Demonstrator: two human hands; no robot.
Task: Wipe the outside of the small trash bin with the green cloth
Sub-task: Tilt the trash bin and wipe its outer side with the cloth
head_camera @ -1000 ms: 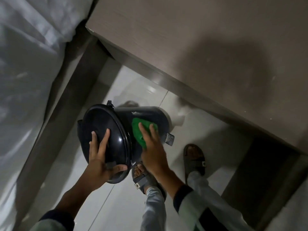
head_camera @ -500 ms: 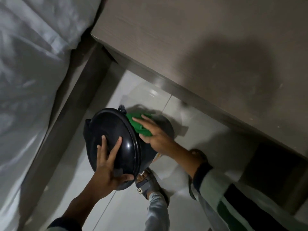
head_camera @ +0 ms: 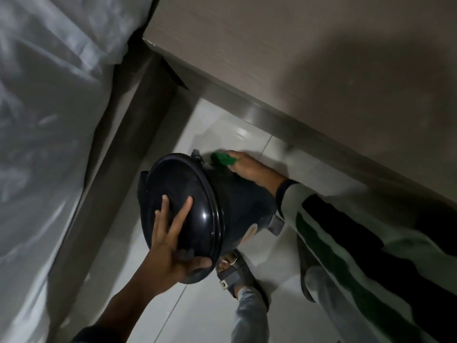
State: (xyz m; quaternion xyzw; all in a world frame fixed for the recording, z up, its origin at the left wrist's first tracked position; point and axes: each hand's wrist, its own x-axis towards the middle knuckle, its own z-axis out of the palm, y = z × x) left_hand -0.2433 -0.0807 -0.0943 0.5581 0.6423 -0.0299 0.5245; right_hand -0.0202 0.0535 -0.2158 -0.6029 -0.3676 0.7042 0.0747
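Note:
The small black trash bin (head_camera: 243,201) is tipped on its side above the floor, its glossy round lid (head_camera: 184,206) facing me. My left hand (head_camera: 170,246) grips the lid's lower edge, fingers spread over the lid and thumb under the rim. My right hand (head_camera: 249,167) reaches over the far side of the bin's body and presses the green cloth (head_camera: 222,159) against it near the lid hinge. Only a small part of the cloth shows past my fingers. A foot pedal (head_camera: 275,225) sticks out at the bin's base.
A wooden desk top (head_camera: 321,58) overhangs the upper right. A bed with white sheets (head_camera: 44,120) and its dark frame (head_camera: 118,181) fills the left. My sandalled feet (head_camera: 235,273) stand on the pale tiled floor (head_camera: 222,134) just below the bin.
My right hand has slid the green cloth from the near side of the bin's body up and over to its far side. The left hand has kept its hold on the lid.

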